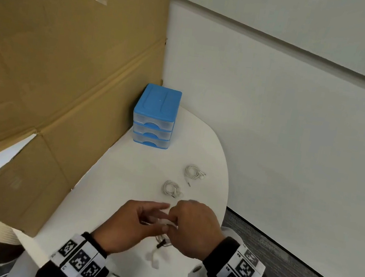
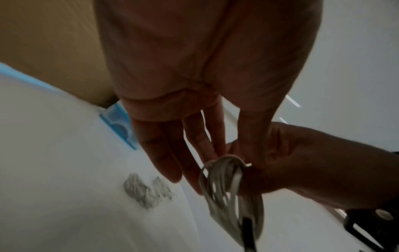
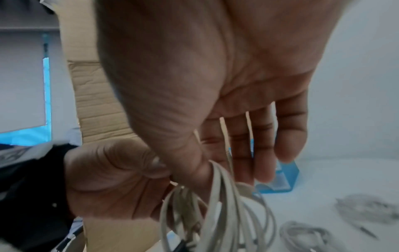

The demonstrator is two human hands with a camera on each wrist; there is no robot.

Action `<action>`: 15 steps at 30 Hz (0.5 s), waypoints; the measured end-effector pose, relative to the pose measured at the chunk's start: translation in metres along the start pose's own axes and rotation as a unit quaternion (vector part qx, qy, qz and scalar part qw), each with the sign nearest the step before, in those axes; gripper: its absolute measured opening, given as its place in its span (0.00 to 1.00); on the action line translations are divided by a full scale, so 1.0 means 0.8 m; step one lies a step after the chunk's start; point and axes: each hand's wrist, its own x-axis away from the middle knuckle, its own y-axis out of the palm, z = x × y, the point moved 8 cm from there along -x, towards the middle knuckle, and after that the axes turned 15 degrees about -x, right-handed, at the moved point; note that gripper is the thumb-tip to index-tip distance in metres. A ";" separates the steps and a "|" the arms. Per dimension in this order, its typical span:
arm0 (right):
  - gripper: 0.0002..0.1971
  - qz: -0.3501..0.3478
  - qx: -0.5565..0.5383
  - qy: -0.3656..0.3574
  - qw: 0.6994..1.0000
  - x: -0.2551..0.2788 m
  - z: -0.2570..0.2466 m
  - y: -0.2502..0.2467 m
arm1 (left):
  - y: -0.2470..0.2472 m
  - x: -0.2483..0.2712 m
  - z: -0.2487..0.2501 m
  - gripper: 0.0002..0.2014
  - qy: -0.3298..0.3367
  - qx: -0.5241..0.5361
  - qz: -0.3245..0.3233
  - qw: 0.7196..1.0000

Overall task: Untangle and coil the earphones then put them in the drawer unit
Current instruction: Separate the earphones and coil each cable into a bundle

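Over the front of the white table (image 1: 122,188) my two hands meet around a loose bundle of white earphones (image 2: 228,187). My left hand (image 1: 160,217) pinches the top of the loops with thumb and forefinger, its other fingers stretched out. The thumb of my right hand (image 1: 176,220) presses the same loops (image 3: 215,204). A dark tie and blurred white earbuds (image 1: 154,259) dangle below. Two more coiled earphone sets lie beyond my hands: a near coil (image 1: 171,189) and a far coil (image 1: 195,172). The blue drawer unit (image 1: 155,115) stands at the back, all three drawers shut.
A big cardboard box (image 1: 58,60) walls off the left side and touches the drawer unit. A white wall runs behind and to the right. The table's rounded edge (image 1: 224,192) drops to grey carpet (image 1: 288,261) on the right.
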 end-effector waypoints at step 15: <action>0.06 0.066 -0.502 0.073 0.859 -0.025 0.051 -0.009 | -0.047 -0.020 0.032 0.08 -0.003 0.054 0.103 0.993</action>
